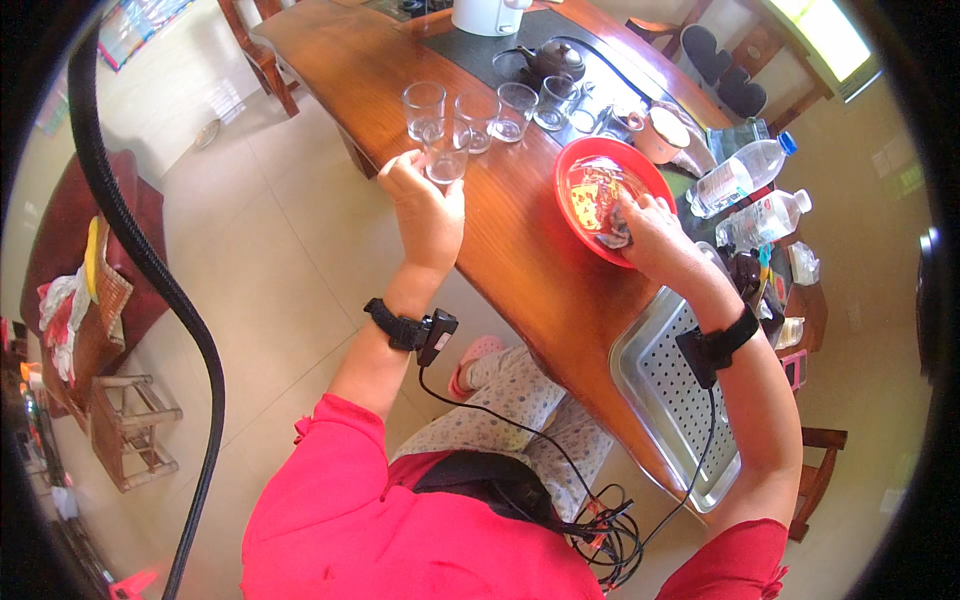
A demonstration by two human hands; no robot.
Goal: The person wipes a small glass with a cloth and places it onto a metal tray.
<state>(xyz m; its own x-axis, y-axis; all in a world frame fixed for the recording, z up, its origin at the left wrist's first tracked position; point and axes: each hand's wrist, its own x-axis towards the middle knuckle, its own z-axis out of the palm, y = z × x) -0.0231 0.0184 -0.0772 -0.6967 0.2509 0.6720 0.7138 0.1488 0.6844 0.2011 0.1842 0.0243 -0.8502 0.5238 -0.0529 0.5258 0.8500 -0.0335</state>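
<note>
My left hand holds a clear drinking glass upright by its lower side, over the near edge of the wooden table. Just beyond it are several similar glasses, among them one at the left and one farther right. My right hand is over a red plastic basin holding water, its fingers closed on a wet greyish cloth inside the rim. The part of the cloth under my fingers is hidden.
A perforated steel tray lies at the near right. Two plastic bottles lie or lean beyond the basin, beside an orange-and-white pot. A dark teapot and a white container stand at the far side. Cables hang over my lap.
</note>
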